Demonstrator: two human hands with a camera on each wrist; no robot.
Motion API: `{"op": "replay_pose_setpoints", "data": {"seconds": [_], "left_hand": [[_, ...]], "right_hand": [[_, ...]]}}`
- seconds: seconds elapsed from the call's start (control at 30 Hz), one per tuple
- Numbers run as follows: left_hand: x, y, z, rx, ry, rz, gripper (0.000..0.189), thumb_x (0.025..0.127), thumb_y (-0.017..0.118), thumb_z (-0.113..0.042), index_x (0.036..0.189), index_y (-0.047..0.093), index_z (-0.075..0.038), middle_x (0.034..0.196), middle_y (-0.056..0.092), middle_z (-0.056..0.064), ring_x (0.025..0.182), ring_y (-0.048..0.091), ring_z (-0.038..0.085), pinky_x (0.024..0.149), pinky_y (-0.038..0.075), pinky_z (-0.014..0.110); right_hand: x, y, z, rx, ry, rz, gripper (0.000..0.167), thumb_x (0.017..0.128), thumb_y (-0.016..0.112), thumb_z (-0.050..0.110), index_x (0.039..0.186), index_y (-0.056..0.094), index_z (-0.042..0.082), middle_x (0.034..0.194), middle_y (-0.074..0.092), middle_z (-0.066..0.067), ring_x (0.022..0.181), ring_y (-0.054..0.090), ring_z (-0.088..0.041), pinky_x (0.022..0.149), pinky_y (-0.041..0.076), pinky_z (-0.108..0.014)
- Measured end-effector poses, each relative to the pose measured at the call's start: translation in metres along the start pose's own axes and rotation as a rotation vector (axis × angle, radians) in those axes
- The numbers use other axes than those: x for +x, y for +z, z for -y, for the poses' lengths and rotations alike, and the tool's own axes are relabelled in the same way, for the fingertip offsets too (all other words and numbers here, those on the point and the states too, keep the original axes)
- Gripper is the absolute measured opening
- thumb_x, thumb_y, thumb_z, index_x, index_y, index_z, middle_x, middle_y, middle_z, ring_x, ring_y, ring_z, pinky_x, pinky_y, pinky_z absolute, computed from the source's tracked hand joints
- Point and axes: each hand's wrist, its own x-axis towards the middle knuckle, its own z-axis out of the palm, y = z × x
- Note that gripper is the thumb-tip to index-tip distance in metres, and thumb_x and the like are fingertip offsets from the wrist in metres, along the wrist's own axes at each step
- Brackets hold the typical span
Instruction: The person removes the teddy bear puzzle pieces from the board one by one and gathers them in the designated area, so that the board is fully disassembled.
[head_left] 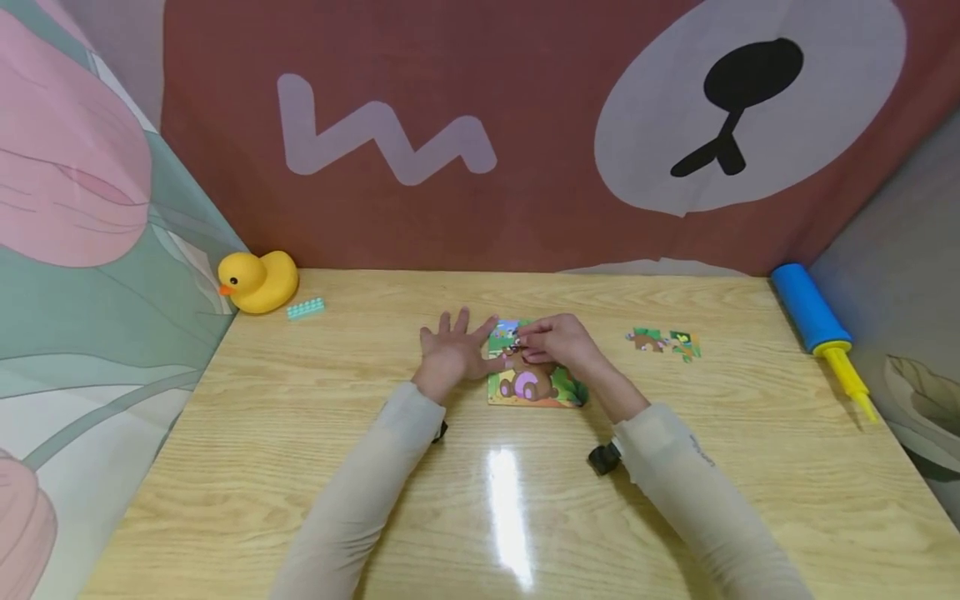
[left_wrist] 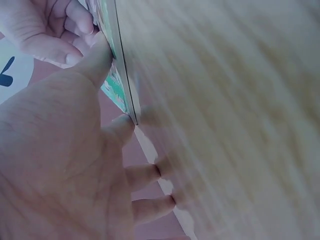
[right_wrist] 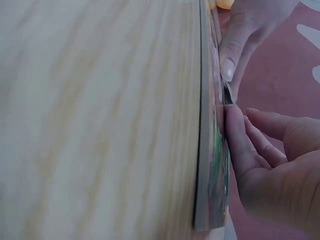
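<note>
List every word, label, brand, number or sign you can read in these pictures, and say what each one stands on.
None can be read for certain.
Right sleeve: a small dark marking, perhaps lettering, too small to read.
Puzzle: pictures show, no readable text.
Backdrop: a pale zigzag, not clearly a letter.

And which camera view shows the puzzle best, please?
The head view: it looks down on the puzzle, showing its printed face. Both wrist views show it nearly edge-on, the left a shorter strip than the right.
</note>
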Motion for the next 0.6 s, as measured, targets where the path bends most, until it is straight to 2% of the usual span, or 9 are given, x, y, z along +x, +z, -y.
{"op": "replay_pose_setpoints", "data": {"seconds": [0.2,0.3,0.6], "left_hand": [[-0.001,0.0,-0.001,0.001,0.001,-0.011,0.086,0.09,0.045,-0.08,0.161,0.006,-0.048,0.173,0.0,0.006,0.159,0.004,0.039,0.121,0.015,0.07],[-0.001,0.0,-0.002,-0.004,0.005,-0.019,0.087,0.09,0.046,-0.08,0.161,0.007,-0.048,0.173,0.002,0.006,0.159,0.005,0.039,0.12,0.017,0.07],[0.0,0.001,-0.002,0.006,-0.002,-0.03,0.085,0.091,0.044,-0.079,0.161,0.007,-0.048,0.173,0.003,0.006,0.159,0.006,0.039,0.12,0.018,0.07]], "right_hand": [[0.005,0.004,-0.001,-0.013,0.0,-0.03,0.024,0.097,0.063,0.004,0.118,0.069,-0.008,0.094,0.074,-0.013,0.068,0.072,-0.01,0.068,0.061,-0.024],[0.006,0.004,-0.003,-0.007,-0.002,-0.031,0.024,0.097,0.062,0.004,0.117,0.069,-0.008,0.088,0.073,-0.009,0.068,0.072,-0.01,0.067,0.061,-0.024],[0.001,-0.011,-0.005,0.062,-0.028,-0.011,0.031,0.098,0.062,0.002,0.127,0.063,-0.009,0.097,0.072,-0.008,0.079,0.073,-0.009,0.075,0.061,-0.023]]}}
